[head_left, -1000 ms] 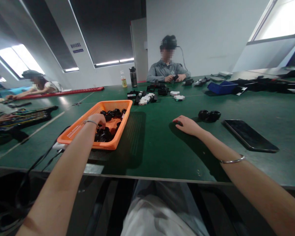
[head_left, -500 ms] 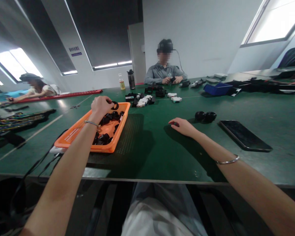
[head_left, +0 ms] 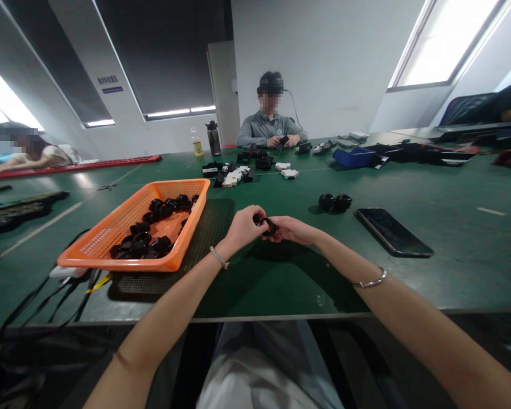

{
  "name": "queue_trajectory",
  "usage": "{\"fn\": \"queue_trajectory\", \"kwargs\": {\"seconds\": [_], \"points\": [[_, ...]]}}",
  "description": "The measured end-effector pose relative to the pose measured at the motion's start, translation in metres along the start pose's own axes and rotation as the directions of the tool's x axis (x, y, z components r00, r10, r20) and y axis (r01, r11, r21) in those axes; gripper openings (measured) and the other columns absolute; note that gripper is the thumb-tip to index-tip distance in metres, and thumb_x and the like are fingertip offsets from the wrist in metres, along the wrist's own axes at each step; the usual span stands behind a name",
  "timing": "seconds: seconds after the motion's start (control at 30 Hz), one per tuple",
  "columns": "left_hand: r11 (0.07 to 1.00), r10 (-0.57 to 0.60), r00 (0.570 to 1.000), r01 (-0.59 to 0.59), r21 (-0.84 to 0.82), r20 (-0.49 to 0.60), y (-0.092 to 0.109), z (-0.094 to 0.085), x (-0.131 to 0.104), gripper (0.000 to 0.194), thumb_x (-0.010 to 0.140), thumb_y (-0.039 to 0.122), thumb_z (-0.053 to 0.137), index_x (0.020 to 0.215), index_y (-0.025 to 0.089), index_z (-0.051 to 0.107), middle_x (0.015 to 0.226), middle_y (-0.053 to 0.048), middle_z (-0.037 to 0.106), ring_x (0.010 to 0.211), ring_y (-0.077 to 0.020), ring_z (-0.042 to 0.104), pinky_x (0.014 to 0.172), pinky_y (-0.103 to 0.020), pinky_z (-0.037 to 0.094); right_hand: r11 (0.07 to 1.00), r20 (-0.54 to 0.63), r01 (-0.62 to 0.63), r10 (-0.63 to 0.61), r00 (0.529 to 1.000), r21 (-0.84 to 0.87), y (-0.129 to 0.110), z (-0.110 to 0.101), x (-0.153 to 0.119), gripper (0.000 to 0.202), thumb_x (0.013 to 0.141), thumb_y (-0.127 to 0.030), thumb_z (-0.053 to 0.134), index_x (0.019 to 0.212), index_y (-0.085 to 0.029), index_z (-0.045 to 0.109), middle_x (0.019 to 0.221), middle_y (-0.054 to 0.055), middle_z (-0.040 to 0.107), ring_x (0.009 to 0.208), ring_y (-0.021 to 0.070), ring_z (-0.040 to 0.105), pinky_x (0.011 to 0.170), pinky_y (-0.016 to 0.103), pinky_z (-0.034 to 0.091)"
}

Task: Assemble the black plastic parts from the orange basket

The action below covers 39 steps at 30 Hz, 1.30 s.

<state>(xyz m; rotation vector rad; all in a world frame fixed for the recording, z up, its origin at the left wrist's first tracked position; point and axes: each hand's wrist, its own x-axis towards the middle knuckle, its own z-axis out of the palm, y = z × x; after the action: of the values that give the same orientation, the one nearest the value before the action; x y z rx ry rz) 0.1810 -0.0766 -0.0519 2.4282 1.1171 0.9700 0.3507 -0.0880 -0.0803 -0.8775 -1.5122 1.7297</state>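
This looks like a workshop: 2 other people (head_left: 268, 132) work at a broad green-topped table (head_left: 451, 227) bearing an orange perforated plastic basket (head_left: 97, 241) of round black parts (head_left: 140, 241), bundled multicoloured wires (head_left: 25, 205), small black and white pieces (head_left: 234, 175) and an open blue bin (head_left: 353, 158).

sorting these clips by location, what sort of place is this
Probably a workshop for light assembly: a long green table, an orange basket of small black parts, and a co-worker seated across, holding a dark piece.
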Motion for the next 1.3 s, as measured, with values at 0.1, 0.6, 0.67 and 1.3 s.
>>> {"fn": "queue_trajectory", "kwargs": {"seconds": [0.1,0.6,0.67,1.3], "points": [[0.975,-0.047,0.999,0.043,-0.216,-0.015,-0.017,0.008,-0.001,0.020,0.063,0.015,0.057,0.080,0.018,0.048,0.080,-0.001,0.057,0.077,-0.0140,0.056,0.076,-0.028,0.046,0.999,-0.074,-0.001,0.004,0.997,0.043,0.001,-0.005,0.001,0.029,0.067,-0.030,0.071,0.091,-0.018,0.060,0.077,0.000,0.061,0.066,0.0095,0.057,0.058,0.021,0.047],[0.576,-0.396,0.918,0.273,-0.770,0.029,-0.038,0.033,0.007,0.031,0.071,0.014,0.060,0.100,0.017,0.050,0.103,-0.005,0.058,0.104,-0.0154,0.053,0.097,-0.031,0.038,0.947,-0.415,0.205,-0.294,0.861,-0.245,0.010,-0.007,0.011,0.044,0.055,-0.023,0.073,0.096,-0.020,0.056,0.091,0.001,0.060,0.072,0.0126,0.058,0.069,0.032,0.052],[0.590,-0.411,0.912,0.275,-0.759,0.011,-0.037,0.032,0.006,0.033,0.067,0.016,0.065,0.097,0.015,0.052,0.098,-0.004,0.059,0.099,-0.0160,0.054,0.096,-0.032,0.038,0.933,-0.435,0.208,-0.324,0.840,-0.294,0.011,-0.010,0.013,0.045,0.055,-0.023,0.073,0.097,-0.020,0.057,0.092,0.002,0.061,0.073,0.0131,0.059,0.072,0.033,0.051],[0.493,-0.423,0.881,0.420,-0.762,0.211,-0.028,0.029,0.001,0.018,0.079,0.016,0.055,0.097,0.012,0.054,0.069,0.002,0.056,0.055,-0.0062,0.054,0.051,-0.018,0.044,0.792,-0.427,0.196,-0.499,0.754,-0.579,0.013,-0.017,0.011,0.047,0.056,-0.021,0.071,0.102,-0.020,0.062,0.096,0.005,0.067,0.079,0.0174,0.065,0.078,0.034,0.052]]}}
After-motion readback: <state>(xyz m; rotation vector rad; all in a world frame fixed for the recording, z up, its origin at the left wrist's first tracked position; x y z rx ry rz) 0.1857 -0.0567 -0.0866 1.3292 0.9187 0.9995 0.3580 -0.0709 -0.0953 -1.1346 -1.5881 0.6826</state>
